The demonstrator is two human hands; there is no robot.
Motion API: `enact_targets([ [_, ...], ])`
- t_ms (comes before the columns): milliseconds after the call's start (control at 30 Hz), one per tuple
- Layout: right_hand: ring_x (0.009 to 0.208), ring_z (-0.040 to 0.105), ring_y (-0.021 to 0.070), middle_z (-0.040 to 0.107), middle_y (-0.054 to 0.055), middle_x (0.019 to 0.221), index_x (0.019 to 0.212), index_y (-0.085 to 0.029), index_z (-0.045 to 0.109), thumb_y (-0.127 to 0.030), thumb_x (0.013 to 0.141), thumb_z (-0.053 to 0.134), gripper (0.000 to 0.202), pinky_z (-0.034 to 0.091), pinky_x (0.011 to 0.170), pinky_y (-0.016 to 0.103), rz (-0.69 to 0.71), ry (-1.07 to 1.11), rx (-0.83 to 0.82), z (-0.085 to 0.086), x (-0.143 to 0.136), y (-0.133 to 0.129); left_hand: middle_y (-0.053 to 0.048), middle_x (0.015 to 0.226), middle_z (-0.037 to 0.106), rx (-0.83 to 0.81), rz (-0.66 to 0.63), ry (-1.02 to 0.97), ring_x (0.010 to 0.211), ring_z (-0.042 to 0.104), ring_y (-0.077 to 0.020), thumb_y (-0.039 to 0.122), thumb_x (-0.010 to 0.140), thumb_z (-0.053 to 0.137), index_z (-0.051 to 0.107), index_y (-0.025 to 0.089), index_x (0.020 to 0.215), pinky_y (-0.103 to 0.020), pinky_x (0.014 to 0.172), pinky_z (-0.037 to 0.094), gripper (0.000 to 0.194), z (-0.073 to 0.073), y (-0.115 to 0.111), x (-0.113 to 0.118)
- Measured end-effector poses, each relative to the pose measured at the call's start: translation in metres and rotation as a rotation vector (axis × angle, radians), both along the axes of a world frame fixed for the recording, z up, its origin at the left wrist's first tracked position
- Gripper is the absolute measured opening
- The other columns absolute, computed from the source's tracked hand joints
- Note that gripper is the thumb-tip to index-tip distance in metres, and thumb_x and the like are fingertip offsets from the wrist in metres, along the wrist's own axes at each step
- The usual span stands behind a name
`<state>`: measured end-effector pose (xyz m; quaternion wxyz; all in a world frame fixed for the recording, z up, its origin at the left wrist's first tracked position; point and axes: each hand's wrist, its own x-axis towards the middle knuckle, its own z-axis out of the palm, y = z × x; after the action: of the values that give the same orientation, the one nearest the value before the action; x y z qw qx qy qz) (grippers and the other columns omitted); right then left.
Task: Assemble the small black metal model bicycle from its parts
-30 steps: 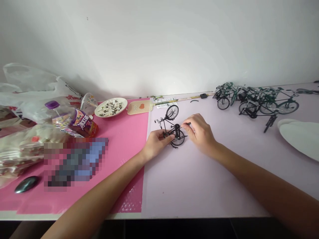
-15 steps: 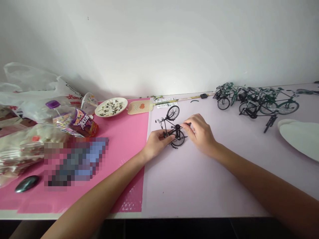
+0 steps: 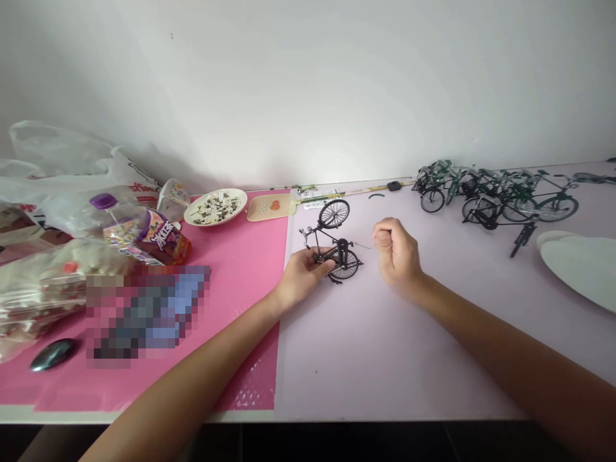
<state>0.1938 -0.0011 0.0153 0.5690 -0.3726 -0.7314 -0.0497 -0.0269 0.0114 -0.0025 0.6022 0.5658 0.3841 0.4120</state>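
Observation:
My left hand (image 3: 302, 276) is closed on a small black model bicycle (image 3: 343, 245), gripping it around the seat and rear wheel. The bicycle is tipped over on the lilac tabletop, its front wheel pointing away from me and its silver handlebar to the left. To its right, apart from it, my right hand (image 3: 398, 251) is curled into a fist. A thin metal rod (image 3: 362, 245) reaches from the fist toward the bicycle's crank; whatever part of it lies inside the fingers is hidden.
Several model bicycles (image 3: 500, 192) crowd together at the back right, near white plates (image 3: 580, 266). A tape measure (image 3: 393, 186) and a black curved strip (image 3: 376, 196) lie along the wall. Leftward are a plate of scraps (image 3: 215, 219), a tray (image 3: 271, 217), a bottle (image 3: 144, 231) and a mouse (image 3: 54, 354).
My right hand has drawn back to the right, off the bicycle, and its fingers have curled into a fist. My left hand keeps its hold; the bicycle's front wheel has turned slightly.

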Motion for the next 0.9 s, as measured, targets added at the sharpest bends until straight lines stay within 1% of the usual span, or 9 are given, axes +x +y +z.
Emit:
enact_targets([
  [67,0.067,0.059,0.0177,0.065,0.004,0.081,0.097,-0.024,0.06,-0.031,0.109,0.042,0.023,0.047,0.062,0.032,-0.002,-0.061,-0.039,-0.001,0.002,0.001,-0.01,0.097,0.079,0.012,0.032,0.001,0.088,0.072,-0.0193,0.047,0.072,0.091,0.069,0.011,0.126,-0.032,0.086,0.055,0.068,0.0,-0.001,0.0],
  [133,0.067,0.061,0.0172,0.069,0.004,0.083,0.107,-0.024,0.066,-0.034,0.106,0.054,0.015,0.048,0.062,0.031,0.008,-0.135,-0.061,-0.002,0.002,0.003,-0.008,0.091,0.078,0.024,0.057,0.018,0.082,0.071,-0.0177,0.047,0.074,0.09,0.065,0.012,0.133,-0.03,0.08,0.054,0.073,0.002,-0.002,0.0],
  [200,0.066,0.062,0.0167,0.072,0.003,0.083,0.115,-0.025,0.07,-0.035,0.102,0.065,0.018,0.049,0.063,0.031,0.015,-0.184,-0.056,-0.004,0.002,0.006,-0.007,0.089,0.078,0.037,0.07,0.028,0.078,0.07,-0.0165,0.047,0.074,0.09,0.063,0.013,0.136,-0.029,0.076,0.053,0.076,0.004,-0.003,0.0],
  [300,0.063,0.062,0.0163,0.073,0.002,0.078,0.114,-0.027,0.074,-0.035,0.099,0.069,0.018,0.049,0.063,0.03,0.007,-0.206,-0.043,-0.009,0.002,0.01,-0.008,0.091,0.078,0.042,0.092,0.02,0.078,0.07,-0.017,0.047,0.074,0.09,0.061,0.013,0.138,-0.029,0.075,0.052,0.078,0.007,-0.005,0.001],
  [400,0.06,0.061,0.0156,0.07,0.0,0.072,0.111,-0.026,0.076,-0.035,0.099,0.069,0.016,0.048,0.061,0.029,0.008,-0.205,-0.053,-0.012,0.003,0.011,-0.009,0.095,0.079,0.04,0.086,0.01,0.083,0.073,-0.0189,0.047,0.074,0.09,0.054,0.014,0.145,-0.03,0.078,0.053,0.086,0.008,-0.006,0.0],
  [533,0.06,0.059,0.0149,0.067,0.0,0.069,0.108,-0.025,0.077,-0.033,0.1,0.068,0.015,0.047,0.06,0.029,0.026,-0.186,-0.075,-0.012,0.003,0.01,-0.011,0.102,0.08,0.033,0.022,-0.014,0.093,0.075,-0.0221,0.045,0.074,0.091,0.051,0.012,0.151,-0.035,0.089,0.055,0.093,0.009,-0.006,0.0],
  [667,0.06,0.058,0.0146,0.065,0.0,0.067,0.105,-0.024,0.077,-0.032,0.099,0.069,0.012,0.045,0.059,0.028,0.048,-0.173,-0.067,-0.013,0.003,0.011,-0.014,0.11,0.079,0.016,-0.007,-0.046,0.103,0.075,-0.0262,0.042,0.073,0.092,0.058,0.01,0.145,-0.04,0.098,0.056,0.086,0.008,-0.003,-0.001],
  [767,0.059,0.058,0.0143,0.065,-0.001,0.067,0.103,-0.024,0.078,-0.03,0.098,0.071,0.01,0.044,0.058,0.028,0.07,-0.167,-0.043,-0.013,0.003,0.012,-0.015,0.113,0.079,0.01,-0.012,-0.049,0.105,0.075,-0.0273,0.04,0.073,0.092,0.06,0.009,0.142,-0.042,0.1,0.056,0.083,0.007,-0.003,-0.001],
  [900,0.058,0.058,0.0142,0.066,-0.001,0.067,0.103,-0.024,0.078,-0.029,0.098,0.07,0.01,0.044,0.057,0.028,0.058,-0.18,-0.024,-0.012,0.003,0.012,-0.016,0.114,0.079,0.02,0.001,-0.043,0.107,0.075,-0.0285,0.039,0.073,0.092,0.063,0.009,0.138,-0.044,0.103,0.056,0.077,0.007,-0.004,0.0],
])
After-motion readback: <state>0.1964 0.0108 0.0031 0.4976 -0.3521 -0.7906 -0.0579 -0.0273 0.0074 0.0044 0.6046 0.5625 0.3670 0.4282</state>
